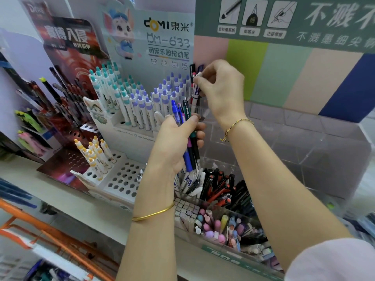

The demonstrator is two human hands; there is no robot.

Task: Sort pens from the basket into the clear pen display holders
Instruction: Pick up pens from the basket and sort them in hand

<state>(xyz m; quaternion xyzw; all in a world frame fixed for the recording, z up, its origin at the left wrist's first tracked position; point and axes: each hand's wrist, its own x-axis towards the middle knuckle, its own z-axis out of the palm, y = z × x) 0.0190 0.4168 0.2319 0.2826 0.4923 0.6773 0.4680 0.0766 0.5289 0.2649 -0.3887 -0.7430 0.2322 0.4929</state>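
Observation:
My left hand grips a bunch of several pens, blue, purple and black, tips pointing down, above the lower compartments. My right hand is raised higher and pinches the top of a white pen with purple print, which stands in an upper compartment of the clear tiered pen holder. Lower compartments of the holder contain white pens, black and red pens and pastel pens. No basket is in view.
A white DOMI display stand with teal, purple and yellow capped pens stands to the left on the shelf. Further left is a dark red pen display. An orange frame lies below the shelf's front edge.

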